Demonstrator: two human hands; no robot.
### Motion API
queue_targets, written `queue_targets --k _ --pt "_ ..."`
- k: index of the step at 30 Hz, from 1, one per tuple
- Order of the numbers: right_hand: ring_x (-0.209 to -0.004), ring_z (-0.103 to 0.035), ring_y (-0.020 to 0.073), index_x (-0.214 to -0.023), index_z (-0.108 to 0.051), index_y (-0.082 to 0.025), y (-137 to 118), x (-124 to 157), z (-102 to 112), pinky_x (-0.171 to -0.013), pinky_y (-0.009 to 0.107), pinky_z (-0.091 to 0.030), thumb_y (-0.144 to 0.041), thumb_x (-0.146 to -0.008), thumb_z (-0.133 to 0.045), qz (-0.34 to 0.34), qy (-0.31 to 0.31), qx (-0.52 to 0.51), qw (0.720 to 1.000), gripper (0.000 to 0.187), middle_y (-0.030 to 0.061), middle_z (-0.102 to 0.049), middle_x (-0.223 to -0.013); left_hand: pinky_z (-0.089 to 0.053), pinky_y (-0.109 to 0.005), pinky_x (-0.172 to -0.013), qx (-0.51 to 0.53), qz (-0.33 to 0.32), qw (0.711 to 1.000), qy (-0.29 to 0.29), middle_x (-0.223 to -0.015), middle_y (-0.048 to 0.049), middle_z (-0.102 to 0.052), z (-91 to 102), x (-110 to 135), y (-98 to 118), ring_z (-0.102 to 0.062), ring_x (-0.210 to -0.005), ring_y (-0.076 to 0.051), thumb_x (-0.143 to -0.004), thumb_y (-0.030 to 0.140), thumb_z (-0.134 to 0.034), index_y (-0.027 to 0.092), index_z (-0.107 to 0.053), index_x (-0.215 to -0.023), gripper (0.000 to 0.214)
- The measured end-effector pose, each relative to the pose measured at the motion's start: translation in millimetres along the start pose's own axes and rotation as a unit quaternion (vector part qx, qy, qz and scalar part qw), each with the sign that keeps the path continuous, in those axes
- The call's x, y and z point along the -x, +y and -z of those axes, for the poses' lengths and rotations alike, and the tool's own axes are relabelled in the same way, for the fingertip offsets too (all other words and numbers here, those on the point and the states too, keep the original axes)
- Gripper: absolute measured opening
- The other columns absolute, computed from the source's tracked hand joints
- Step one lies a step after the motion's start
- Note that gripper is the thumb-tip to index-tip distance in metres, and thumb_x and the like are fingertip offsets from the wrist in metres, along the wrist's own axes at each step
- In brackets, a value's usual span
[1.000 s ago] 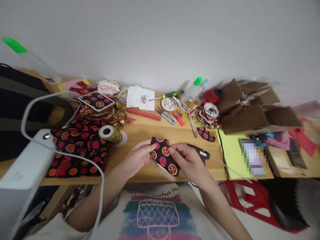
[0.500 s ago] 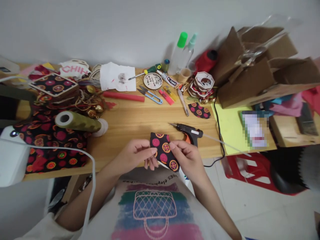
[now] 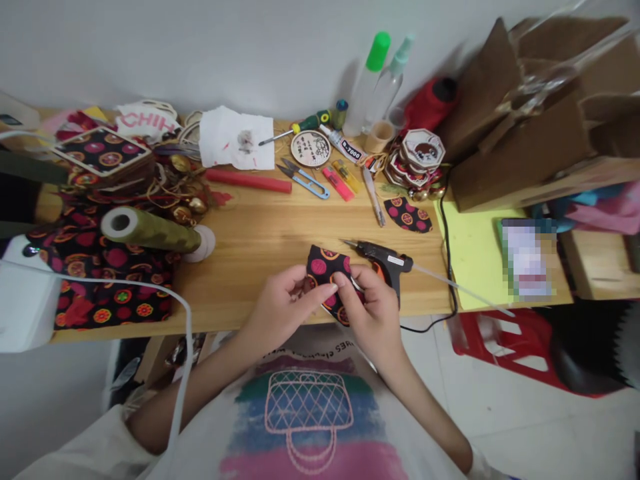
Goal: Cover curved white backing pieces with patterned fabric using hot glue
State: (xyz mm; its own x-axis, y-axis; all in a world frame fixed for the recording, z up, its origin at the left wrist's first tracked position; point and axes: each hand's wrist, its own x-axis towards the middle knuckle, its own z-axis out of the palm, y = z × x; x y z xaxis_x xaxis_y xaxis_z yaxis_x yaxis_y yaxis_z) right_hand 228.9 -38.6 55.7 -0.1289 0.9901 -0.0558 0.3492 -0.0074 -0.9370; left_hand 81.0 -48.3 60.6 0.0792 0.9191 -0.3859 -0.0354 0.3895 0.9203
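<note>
Between both hands is a black fabric piece (image 3: 326, 261) printed with pink and orange round flowers, held up at the table's front edge. My left hand (image 3: 287, 303) grips its left side, thumb laid across the front. My right hand (image 3: 367, 313) pinches the right side, its thumb meeting the left thumb near the middle. Fingers behind the cloth are partly hidden. Just beyond my right hand lies a black glue gun (image 3: 383, 257) with an orange trigger. A matching fabric scrap (image 3: 407, 215) rests farther back on the table.
Blue thread snips (image 3: 305, 179), a red stick (image 3: 250, 180) and a glue tube (image 3: 345, 145) lie along the back. A green roll (image 3: 150, 230) sits on patterned cloth at left. A cardboard box (image 3: 525, 140) stands at right, near a black cable (image 3: 443, 247).
Both thumbs have come together over the middle of the fabric piece, with my right hand covering more of it. The view has shifted slightly.
</note>
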Motion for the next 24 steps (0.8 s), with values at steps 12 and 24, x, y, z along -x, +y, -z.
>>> queue_targets --k 12,24 --pt "-0.073 -0.064 0.0141 -0.087 -0.068 -0.018 16.8 -9.9 -15.4 -0.068 0.025 -0.051 -0.047 -0.087 -0.056 -0.075 -0.061 -0.080 0.992 0.031 0.0017 -0.072 -0.080 -0.038 -0.017 -0.040 0.027 0.054 0.998 -0.019 -0.044 0.0050 -0.053 12.9 -8.7 -20.1 -0.049 -0.038 -0.007 -0.077 0.053 -0.064 0.017 -0.055 -0.064 0.039" --pt "-0.061 -0.064 0.0229 -0.067 -0.053 -0.024 37.2 -0.3 67.5 -0.056 0.029 -0.034 -0.058 -0.085 -0.051 -0.220 0.100 0.371 0.896 0.039 0.0041 -0.067 -0.062 -0.043 -0.020 -0.041 0.058 0.093 0.993 0.042 -0.061 -0.0061 -0.070 27.1 -11.3 -27.8 -0.062 -0.049 -0.013 -0.062 0.069 -0.070 0.016 -0.055 -0.069 0.055"
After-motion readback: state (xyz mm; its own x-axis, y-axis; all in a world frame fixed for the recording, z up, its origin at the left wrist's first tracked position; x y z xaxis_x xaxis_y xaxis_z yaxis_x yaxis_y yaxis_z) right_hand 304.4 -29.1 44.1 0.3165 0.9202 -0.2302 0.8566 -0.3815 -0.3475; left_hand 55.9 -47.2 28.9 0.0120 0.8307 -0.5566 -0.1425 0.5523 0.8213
